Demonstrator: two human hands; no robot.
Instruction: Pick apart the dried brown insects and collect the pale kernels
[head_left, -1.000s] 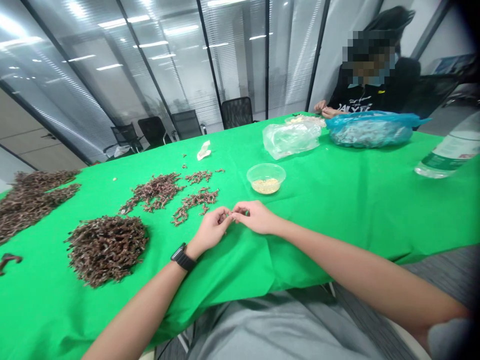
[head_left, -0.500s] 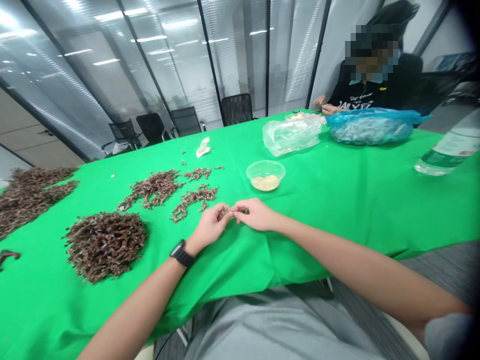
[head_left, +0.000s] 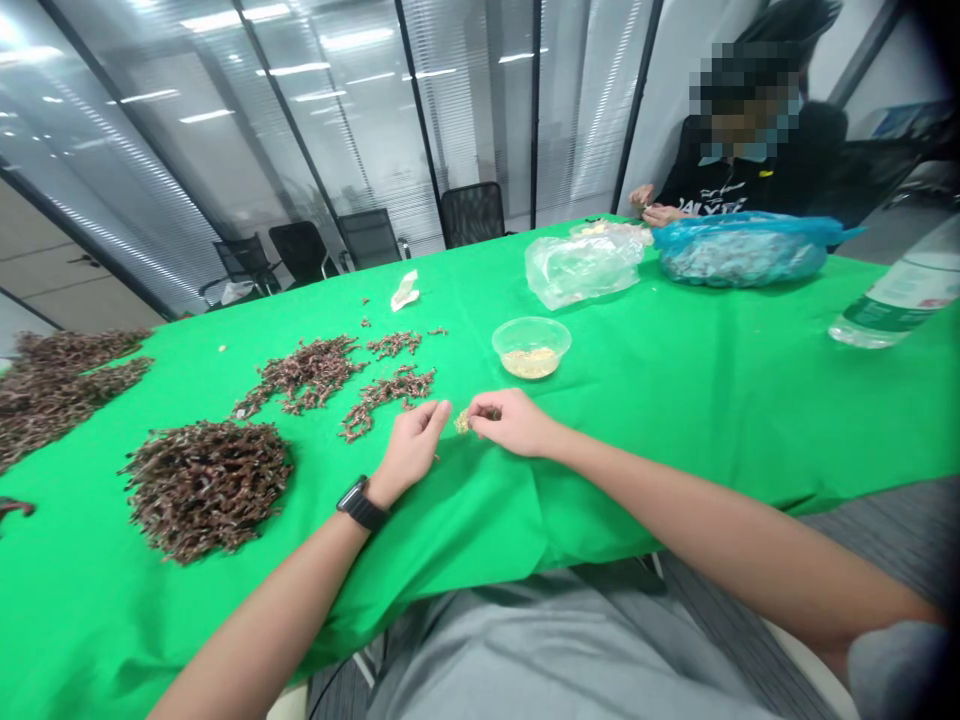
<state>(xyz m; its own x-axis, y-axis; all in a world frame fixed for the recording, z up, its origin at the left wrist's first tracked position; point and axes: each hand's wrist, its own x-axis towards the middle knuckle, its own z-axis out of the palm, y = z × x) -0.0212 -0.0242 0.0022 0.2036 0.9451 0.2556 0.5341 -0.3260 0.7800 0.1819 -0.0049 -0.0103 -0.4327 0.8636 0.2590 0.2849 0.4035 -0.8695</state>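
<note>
My left hand (head_left: 411, 446), with a black watch on the wrist, rests on the green tablecloth (head_left: 675, 400) with its fingers curled in a pinch; what it holds is hidden. A few centimetres to its right, my right hand (head_left: 507, 421) pinches a small pale yellow bit (head_left: 463, 421). A small clear plastic bowl (head_left: 532, 346) with pale yellow bits stands just beyond my hands. Loose brown dried pods (head_left: 387, 391) lie scattered to the left of the hands, and a dense pile of them (head_left: 206, 485) sits nearer the left edge.
Another brown heap (head_left: 64, 380) lies at far left. A clear bag (head_left: 583, 265) and a blue bag (head_left: 739, 250) lie at the far end, where another person (head_left: 742, 160) works. A water bottle (head_left: 896, 295) lies at right. Black chairs stand behind the table.
My hands have drawn slightly apart; a pale yellow bit now shows at the right fingertips. The view has shifted a little.
</note>
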